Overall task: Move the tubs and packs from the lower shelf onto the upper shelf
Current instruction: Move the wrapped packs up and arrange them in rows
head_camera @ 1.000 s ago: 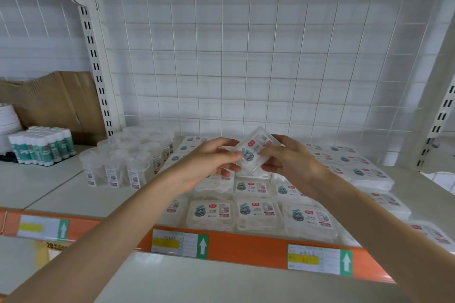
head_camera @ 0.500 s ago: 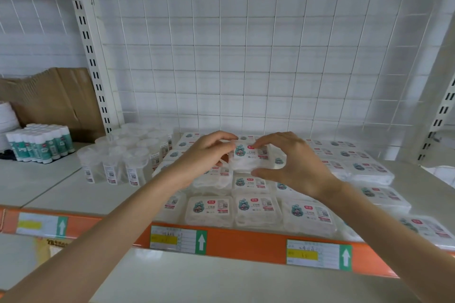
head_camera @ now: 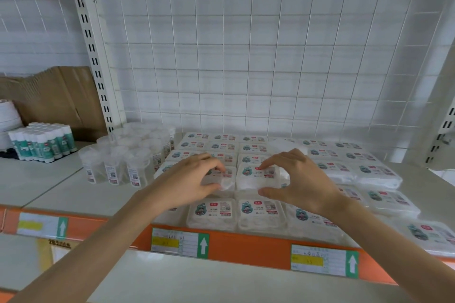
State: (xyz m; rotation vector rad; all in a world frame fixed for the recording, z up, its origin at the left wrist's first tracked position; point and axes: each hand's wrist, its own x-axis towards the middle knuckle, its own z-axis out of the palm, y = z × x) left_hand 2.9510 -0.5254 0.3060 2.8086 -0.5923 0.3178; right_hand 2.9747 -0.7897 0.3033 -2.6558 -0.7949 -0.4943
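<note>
The right hand pinches a pack, the left hand grips a second pack at its 9 o'clock; released off-centre, either could slide off the lower packs.

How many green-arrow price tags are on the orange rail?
3, all on the orange rail: one tag at the left, one in the middle, one at the right. More may lie outside the frame.
</note>
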